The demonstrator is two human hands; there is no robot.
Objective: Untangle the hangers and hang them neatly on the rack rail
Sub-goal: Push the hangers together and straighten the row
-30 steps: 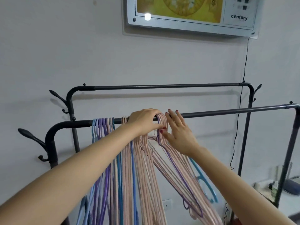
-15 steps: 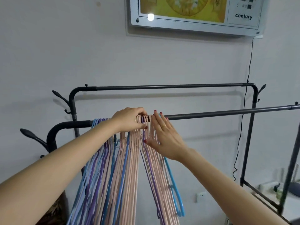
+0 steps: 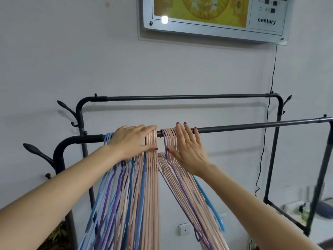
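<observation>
Hanger bottoms cut off by lower frame edge. Hooks under my left hand (image 3: 132, 141) hidden; cannot tell how many. Items at right floor corner blurred.

Left hand lies palm-down over front rail (image 3: 252, 127), fingers straight and together, draped on left bunch of hangers (image 3: 129, 192), thumb pressing pink ones from below. Right hand (image 3: 189, 150) flat, fingers spread apart and pointing up, resting against right bunch of hangers (image 3: 180, 170), fingertips (image 3: 178, 123) reaching above rail. Small gap of bare rail between bunches. Both bunches hang on front rail, left of middle; back rail (image 3: 180, 97) bare.
</observation>
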